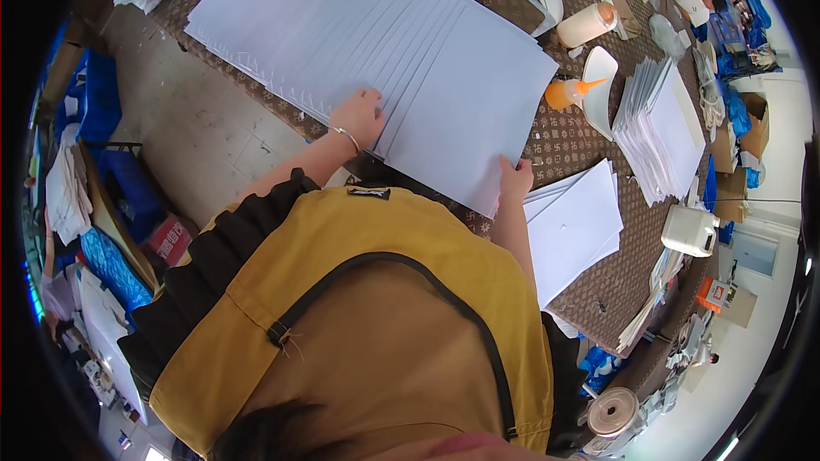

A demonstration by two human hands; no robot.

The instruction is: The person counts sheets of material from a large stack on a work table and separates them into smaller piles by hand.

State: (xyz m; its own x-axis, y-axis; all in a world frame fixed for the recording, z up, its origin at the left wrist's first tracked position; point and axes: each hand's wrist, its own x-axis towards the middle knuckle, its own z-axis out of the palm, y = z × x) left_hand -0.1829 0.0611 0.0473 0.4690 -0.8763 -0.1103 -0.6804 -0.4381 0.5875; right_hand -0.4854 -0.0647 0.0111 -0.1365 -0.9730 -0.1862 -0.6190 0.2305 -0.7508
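Large white sheets (342,21) lie fanned in overlapping steps across the patterned table, their edges running diagonally. On their near side rests my left hand (360,118), with a bracelet at the wrist; its fingers are curled in at the stepped edges, and the fingertips are partly hidden. My right hand (515,177) pinches the right edge of the front sheet (478,94) near its lower corner. Just right of that hand, a smaller pile of white sheets (576,222) lies slightly askew.
An orange glue bottle (561,95) stands beyond the sheets, near a pale bottle (588,26) and a curved white piece (600,90). Farther right are a thick paper stack (662,128) and a white jerrycan (689,231). Blue crates (96,94) stand on the floor at left.
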